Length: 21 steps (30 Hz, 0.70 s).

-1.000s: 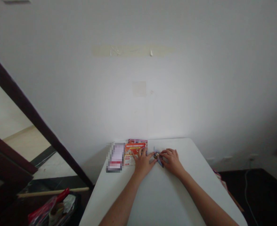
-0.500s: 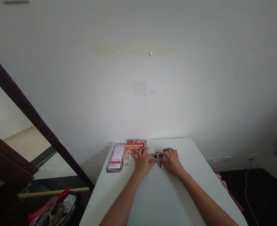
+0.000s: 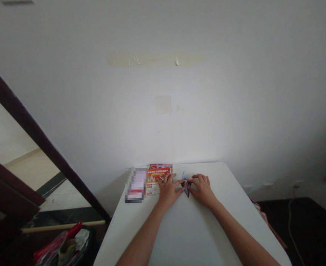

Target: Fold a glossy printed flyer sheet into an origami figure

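Left hand [image 3: 167, 191] and right hand [image 3: 203, 189] pinch a small, folded, multicoloured paper [image 3: 186, 188] between narrow grips, apparently steadying its folds.

Two bare hands nearly meeting, low in the frame just right of center
Left hand [image 3: 168, 192] spreads its fingers, thumb and index reaching right; right hand [image 3: 203, 189] curls, its thumb and index drawn close together, pointing left. Both forearms are bare, rising from the bottom edge and slanting inward, wrists low, backs of the hands facing up.

White table [image 3: 176, 236] bearing printed papers [image 3: 153, 187] and phone [image 3: 136, 184].
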Each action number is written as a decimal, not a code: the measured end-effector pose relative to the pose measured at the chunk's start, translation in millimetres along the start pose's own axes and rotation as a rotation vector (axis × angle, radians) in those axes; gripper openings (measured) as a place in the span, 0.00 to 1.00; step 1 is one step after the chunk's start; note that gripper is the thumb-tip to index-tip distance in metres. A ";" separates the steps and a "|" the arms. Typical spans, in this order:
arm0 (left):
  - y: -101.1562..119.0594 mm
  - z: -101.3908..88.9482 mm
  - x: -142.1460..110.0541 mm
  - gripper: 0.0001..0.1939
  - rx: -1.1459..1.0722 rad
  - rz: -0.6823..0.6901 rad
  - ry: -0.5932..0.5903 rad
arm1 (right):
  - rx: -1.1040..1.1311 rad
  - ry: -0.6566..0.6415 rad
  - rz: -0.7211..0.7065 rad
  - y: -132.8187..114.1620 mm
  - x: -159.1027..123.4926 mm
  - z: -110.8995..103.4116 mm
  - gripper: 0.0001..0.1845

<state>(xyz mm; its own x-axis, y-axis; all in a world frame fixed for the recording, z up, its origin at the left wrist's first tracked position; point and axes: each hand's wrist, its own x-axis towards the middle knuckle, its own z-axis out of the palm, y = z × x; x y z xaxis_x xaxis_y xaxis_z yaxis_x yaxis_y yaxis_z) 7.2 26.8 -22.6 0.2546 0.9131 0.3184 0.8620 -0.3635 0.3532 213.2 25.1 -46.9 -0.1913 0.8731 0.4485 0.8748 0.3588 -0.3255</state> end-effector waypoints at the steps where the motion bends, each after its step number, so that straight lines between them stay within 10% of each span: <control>1: -0.7 0.6 0.2 0.19 -0.009 0.002 0.001 | -0.001 0.000 0.001 0.3 0.0 0.3 0.16; 21: 4.4 -8.0 -0.5 0.17 0.046 -0.045 -0.066 | 0.017 -0.107 0.064 -3.6 2.1 -5.8 0.17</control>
<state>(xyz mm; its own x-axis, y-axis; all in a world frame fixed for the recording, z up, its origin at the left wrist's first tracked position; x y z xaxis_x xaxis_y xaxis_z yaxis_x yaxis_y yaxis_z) 7.4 23.3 -14.2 0.2416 0.9392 0.2440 0.8922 -0.3139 0.3248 212.2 23.7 -40.0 -0.1819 0.9244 0.3353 0.8795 0.3054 -0.3649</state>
